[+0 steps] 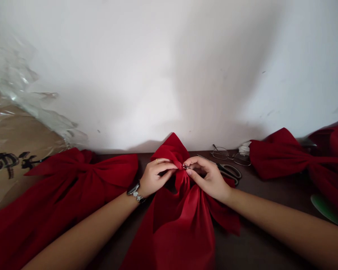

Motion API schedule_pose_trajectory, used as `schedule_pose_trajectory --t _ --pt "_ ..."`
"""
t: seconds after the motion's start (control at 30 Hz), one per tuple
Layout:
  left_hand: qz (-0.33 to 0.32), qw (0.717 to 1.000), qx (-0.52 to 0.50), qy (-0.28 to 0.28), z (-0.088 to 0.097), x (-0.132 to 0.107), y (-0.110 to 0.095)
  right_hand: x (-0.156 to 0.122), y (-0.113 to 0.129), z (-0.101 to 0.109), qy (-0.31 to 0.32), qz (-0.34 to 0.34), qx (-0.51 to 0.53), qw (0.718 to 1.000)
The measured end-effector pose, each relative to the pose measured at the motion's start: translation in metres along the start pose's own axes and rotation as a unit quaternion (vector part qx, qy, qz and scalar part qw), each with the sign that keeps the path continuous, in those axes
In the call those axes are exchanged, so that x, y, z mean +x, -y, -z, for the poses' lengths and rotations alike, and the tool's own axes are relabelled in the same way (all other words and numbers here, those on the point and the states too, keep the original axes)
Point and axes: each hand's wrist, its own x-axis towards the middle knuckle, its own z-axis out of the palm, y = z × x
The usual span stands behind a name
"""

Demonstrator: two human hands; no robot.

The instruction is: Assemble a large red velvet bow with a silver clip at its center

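Clear plastic sheeting [19,93] lies over cardboard [19,138] at far left; a red fabric bow [81,180] sits beside it on the dark tabletop [256,210]; the left hand [157,176], with a ring [157,161] and wristwatch [134,190], curls closed on the knot of the middle red bow [183,225], its long axis running from the wall toward the person, tails nearest the body; the right hand [207,176] pinches a small metal clip [185,166] at that knot; scissors [228,170] and eyeglasses [231,155] lie just beyond; a third red bow [293,157] lies at far right.

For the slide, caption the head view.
Left hand and right hand pinch a metal piece on a red fabric bow.
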Motion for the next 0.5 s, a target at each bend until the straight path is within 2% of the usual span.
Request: schedule_pose_trajectory --t 0.13,0.33,0.5 --pt "0.044 0.999 0.000 0.003 -0.001 -0.001 -0.005 0.000 -0.001 0.000 0.014 0.008 -0.018 1.000" --pt "0.130 0.990 -0.048 -0.028 -0.005 -0.003 -0.012 0.002 -0.003 0.000 0.041 -0.015 0.004 0.999" --pt "0.152 0.982 -0.111 -0.018 -0.007 -0.003 -0.010 0.001 -0.001 -0.001 0.007 -0.020 0.010 1.000"
